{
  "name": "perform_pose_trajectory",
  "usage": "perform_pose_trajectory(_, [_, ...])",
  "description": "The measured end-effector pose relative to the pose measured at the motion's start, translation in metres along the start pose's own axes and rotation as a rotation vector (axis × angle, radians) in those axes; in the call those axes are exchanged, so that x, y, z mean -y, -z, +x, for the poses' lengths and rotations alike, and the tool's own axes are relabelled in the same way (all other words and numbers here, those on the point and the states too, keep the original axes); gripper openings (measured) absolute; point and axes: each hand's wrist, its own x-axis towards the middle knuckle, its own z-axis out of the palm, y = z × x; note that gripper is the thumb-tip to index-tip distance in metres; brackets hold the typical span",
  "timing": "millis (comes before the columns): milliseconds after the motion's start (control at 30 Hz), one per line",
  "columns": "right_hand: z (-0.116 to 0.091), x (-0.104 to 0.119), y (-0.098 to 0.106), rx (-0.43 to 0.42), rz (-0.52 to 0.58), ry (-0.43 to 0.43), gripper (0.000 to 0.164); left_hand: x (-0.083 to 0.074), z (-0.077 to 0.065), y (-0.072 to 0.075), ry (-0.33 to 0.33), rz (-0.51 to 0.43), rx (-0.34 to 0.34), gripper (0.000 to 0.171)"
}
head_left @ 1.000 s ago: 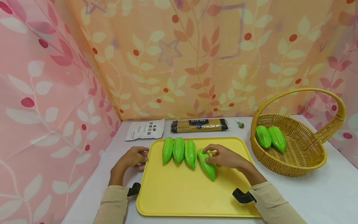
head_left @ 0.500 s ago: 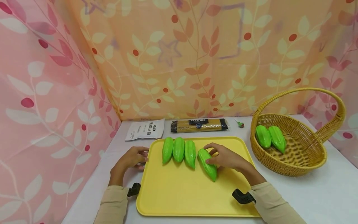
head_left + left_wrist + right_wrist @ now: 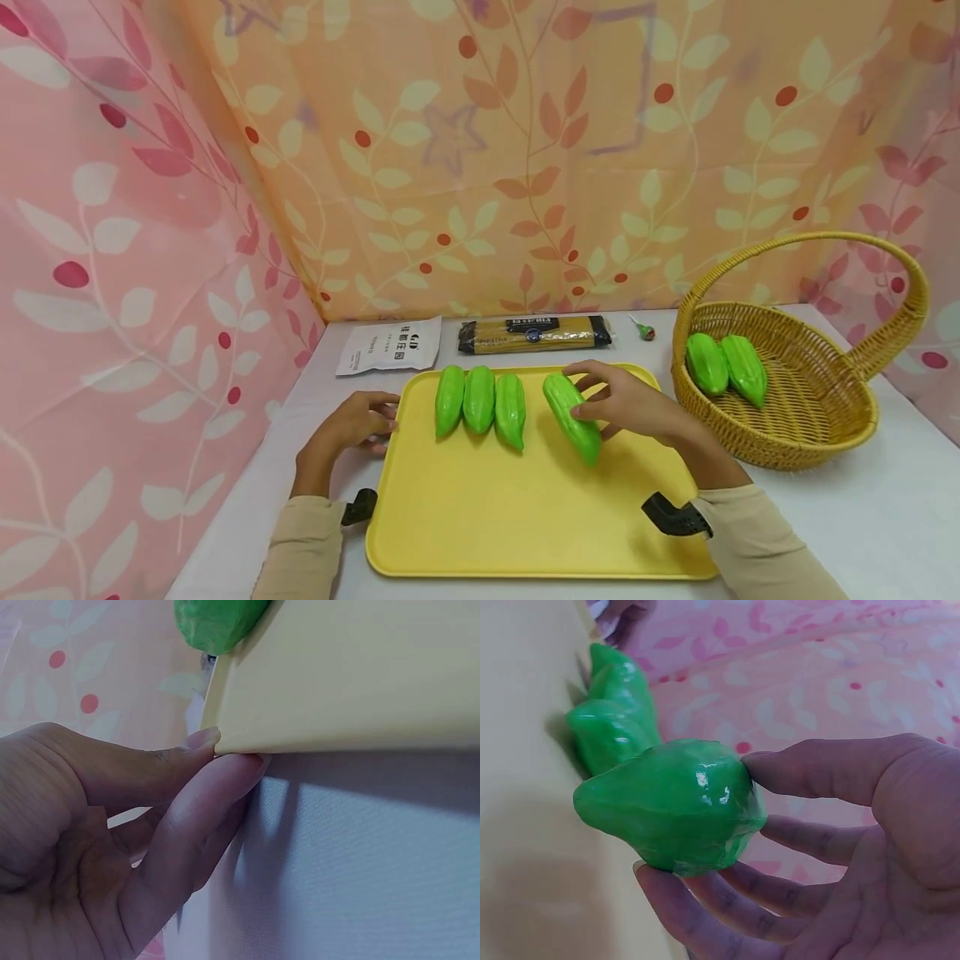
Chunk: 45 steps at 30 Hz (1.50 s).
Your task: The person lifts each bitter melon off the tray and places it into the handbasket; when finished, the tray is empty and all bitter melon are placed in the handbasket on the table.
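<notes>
My right hand [image 3: 626, 406] holds a bright green ridged fruit [image 3: 568, 415], glossy and tapering to a point, between thumb and fingers. The right wrist view shows the thumb on one side of this fruit [image 3: 675, 806] and the fingertips below it. It hangs tilted over the right half of a yellow tray [image 3: 480, 517]. Three similar green fruits [image 3: 479, 400] lie side by side along the tray's far left part. At the tray's left edge my left hand [image 3: 358, 423] pinches the rim; the left wrist view shows the thumb above the rim [image 3: 232, 739] and fingers below.
To the right stands a wicker basket [image 3: 817, 450] with a tall handle and two green fruits [image 3: 726, 367] inside. Behind the tray lie a white packet [image 3: 390, 346], a pack of spaghetti [image 3: 536, 335] and a lollipop [image 3: 644, 331]. Patterned cloth walls [image 3: 480, 208] enclose the table.
My right hand has lifted the fruit off the tray and carried it slightly right and away from me. The left hand has stayed on the tray's edge.
</notes>
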Motion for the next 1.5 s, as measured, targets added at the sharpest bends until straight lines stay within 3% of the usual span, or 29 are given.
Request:
perform_pose_trajectory(300, [-0.031, 0.021, 0.034, -0.065, -0.013, 0.083, 0.07, 0.002, 0.001, 0.001, 0.001, 0.015, -0.002, 0.05])
perform_pose_trajectory(533, [-0.058, 0.021, 0.067, -0.161, -0.049, 0.134, 0.068, 0.004, 0.003, 0.001, -0.021, 0.028, 0.001, 0.05])
perform_pose_trajectory(900, [-0.099, 0.001, 0.119, -0.347, -0.235, 0.085, 0.063, 0.002, 0.002, 0.001, -0.039, 0.032, -0.002, 0.05])
perform_pose_trajectory(1233, [-0.117, -0.031, 0.153, -0.428, -0.236, 0.07, 0.066, 0.004, 0.005, -0.001, 0.011, 0.031, 0.001, 0.051])
perform_pose_trajectory(1500, [-0.116, -0.046, 0.172, -0.423, -0.228, 0.005, 0.062, 0.004, 0.004, -0.001, 0.019, 0.014, 0.0, 0.051])
